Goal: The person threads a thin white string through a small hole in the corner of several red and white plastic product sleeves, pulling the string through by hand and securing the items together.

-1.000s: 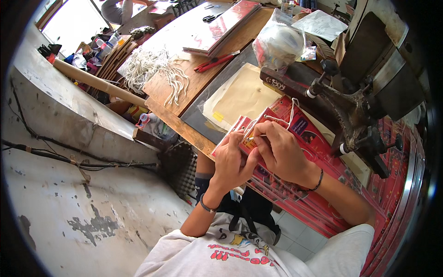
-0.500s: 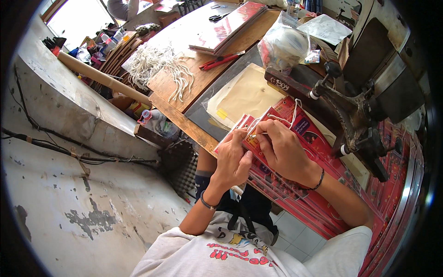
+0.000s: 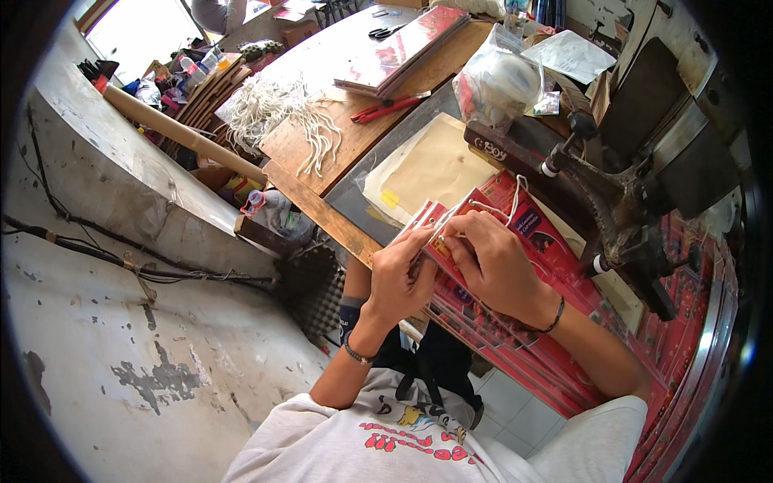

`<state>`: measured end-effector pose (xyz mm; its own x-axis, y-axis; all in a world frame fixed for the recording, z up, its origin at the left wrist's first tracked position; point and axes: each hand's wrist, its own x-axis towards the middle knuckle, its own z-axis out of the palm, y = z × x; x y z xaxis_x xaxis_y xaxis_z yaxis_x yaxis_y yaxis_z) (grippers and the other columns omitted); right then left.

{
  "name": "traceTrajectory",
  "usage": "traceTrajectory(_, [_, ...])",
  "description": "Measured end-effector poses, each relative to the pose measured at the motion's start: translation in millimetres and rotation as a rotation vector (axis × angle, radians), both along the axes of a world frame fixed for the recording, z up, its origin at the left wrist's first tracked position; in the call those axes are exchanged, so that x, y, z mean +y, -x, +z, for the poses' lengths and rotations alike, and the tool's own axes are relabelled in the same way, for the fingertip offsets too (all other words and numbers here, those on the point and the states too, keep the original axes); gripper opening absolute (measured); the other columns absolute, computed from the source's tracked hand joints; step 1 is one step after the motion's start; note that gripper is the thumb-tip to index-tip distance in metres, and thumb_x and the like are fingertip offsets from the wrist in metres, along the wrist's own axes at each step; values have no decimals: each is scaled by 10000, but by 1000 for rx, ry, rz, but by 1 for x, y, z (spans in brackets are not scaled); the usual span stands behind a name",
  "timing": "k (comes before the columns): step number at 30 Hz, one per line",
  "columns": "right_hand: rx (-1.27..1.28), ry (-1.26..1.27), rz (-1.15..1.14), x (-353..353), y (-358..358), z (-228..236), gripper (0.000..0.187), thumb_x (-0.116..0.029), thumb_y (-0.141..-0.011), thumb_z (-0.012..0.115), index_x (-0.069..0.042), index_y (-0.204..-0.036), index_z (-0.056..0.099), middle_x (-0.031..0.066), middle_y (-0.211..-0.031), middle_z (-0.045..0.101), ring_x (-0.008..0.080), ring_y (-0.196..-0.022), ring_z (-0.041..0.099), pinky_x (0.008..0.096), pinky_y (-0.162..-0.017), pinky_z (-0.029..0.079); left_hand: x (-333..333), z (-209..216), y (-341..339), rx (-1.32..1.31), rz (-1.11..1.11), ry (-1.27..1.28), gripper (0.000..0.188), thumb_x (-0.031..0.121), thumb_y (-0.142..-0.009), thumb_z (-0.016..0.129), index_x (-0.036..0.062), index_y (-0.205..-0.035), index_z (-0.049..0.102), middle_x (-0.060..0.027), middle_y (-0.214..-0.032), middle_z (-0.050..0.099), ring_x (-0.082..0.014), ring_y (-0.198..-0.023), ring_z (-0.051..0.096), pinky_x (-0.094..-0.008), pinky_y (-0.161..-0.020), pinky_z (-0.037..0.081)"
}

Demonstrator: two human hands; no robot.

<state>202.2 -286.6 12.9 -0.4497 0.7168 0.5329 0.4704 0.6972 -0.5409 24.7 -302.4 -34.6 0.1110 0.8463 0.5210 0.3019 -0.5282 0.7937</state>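
Note:
My left hand (image 3: 396, 278) is closed on the near left corner of a stack of red printed boards (image 3: 459, 294), its thumb bent inward. Pressed close beside it, my right hand (image 3: 503, 270) pinches at the boards' holed top edge, with a small pale tip of white cord at its fingertips. A loop of the white cord (image 3: 516, 193) rises from the boards just beyond my right knuckles. My fingers partly hide where cord and boards meet. More red boards lie fanned beneath my right forearm.
Tan paper sheets (image 3: 431, 165) lie ahead of my hands. Beyond are red-handled pliers (image 3: 386, 109), a tangle of white cords (image 3: 282, 117) and a plastic-wrapped red stack (image 3: 403, 52). A dark metal machine (image 3: 620, 201) stands at right, near a clear bag (image 3: 499, 80).
My left hand has shifted slightly left and its thumb has curled inward and down. My right hand stays at the boards' edge, nearly still.

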Motion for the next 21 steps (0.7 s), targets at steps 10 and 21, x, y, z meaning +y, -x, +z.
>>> traceTrajectory(10, [-7,35,-1,-2,-1,2,109,-84,-946,607,5,-1006,595,170,-959,651,371,-910,631,465,-819,509,4,-1,3,-44,-23,29,299,-56,-796,667,-32,-1092,700,-197,-997,731,-302,-923,741,-334,-790,576])
traceTrajectory(21, [107,88,-27,-7,1,5,148,-53,-917,632,9,-1045,592,172,-930,628,336,-849,647,440,-789,521,8,-2,6,-136,-26,142,192,6,-821,713,-9,-1010,749,-42,-816,701,-21,-663,565,-194,-564,433])
